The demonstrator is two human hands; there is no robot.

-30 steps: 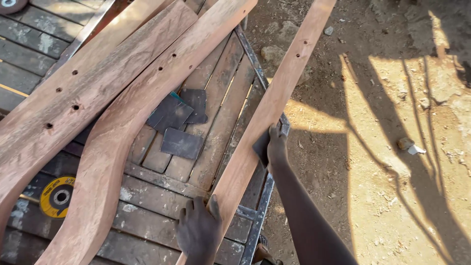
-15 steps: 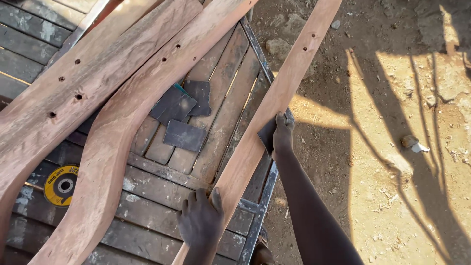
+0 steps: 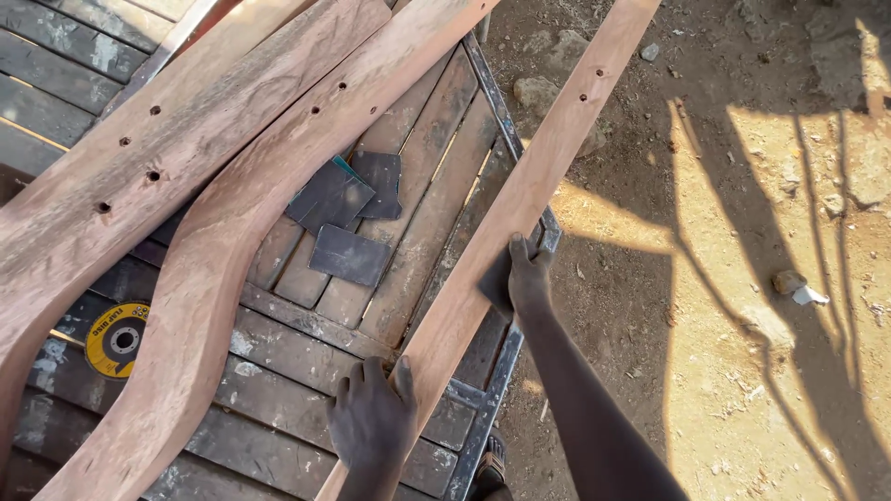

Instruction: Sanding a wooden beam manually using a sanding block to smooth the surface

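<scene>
Left hand steadies the long wooden rail, fingers spread; right hand, fingers clamped, presses a dark sandpaper piece on its right edge.

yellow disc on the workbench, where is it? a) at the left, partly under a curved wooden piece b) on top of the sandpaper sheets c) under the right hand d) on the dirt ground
a: the yellow disc lies at the bench's left, tucked partly under the curved wooden piece.
</scene>
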